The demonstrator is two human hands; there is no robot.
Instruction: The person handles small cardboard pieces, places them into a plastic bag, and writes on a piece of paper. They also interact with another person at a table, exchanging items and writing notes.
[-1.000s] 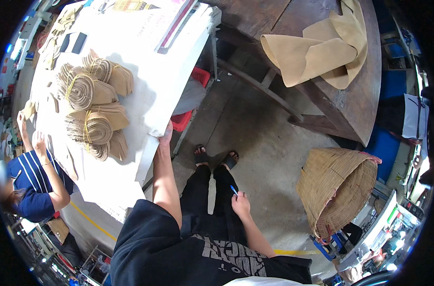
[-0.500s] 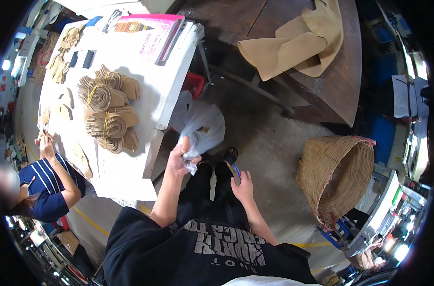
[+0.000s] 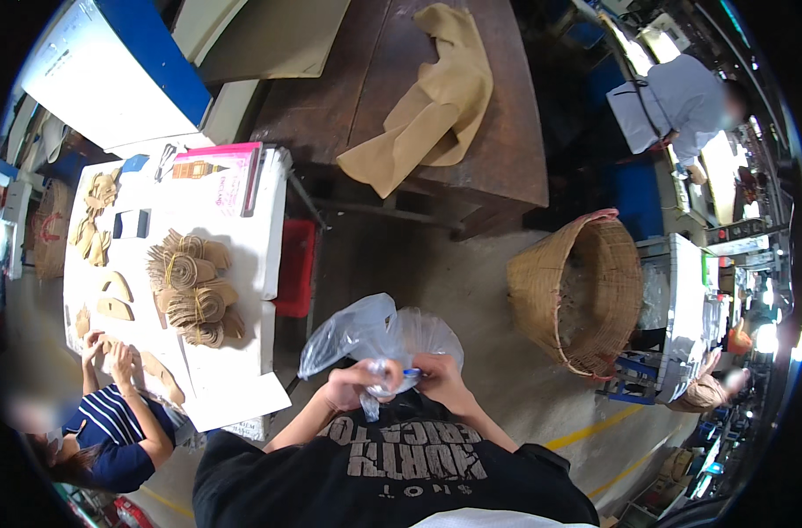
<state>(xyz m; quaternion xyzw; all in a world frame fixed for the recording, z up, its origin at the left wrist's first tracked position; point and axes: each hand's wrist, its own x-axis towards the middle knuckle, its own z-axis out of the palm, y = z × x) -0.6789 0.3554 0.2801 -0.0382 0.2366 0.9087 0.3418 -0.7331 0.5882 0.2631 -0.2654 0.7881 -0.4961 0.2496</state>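
My left hand [image 3: 359, 378] is closed round the gathered neck of a clear plastic bag [image 3: 353, 330], in front of my chest. The bag spreads out beyond both hands, and I cannot make out what is in it. Close beside it, my right hand [image 3: 441, 377] is closed on a thin blue pen [image 3: 411, 373], whose end shows between the two hands. The right fingers are up against the bunched plastic; whether they also grip it I cannot tell.
Rolled bundles of tan pieces [image 3: 194, 304] lie on a white table [image 3: 251, 326] at left, where a person [image 3: 124, 422] handles tan pieces. Tan sheet material [image 3: 427, 114] drapes over a brown table [image 3: 507, 158]. A wicker basket [image 3: 537, 282] stands right; a red crate [image 3: 295, 264] sits under the white table.
My hands have come together in front of my chest, the left drawing the bag nearer and the right bringing the pen to its neck. The view has turned toward the right.
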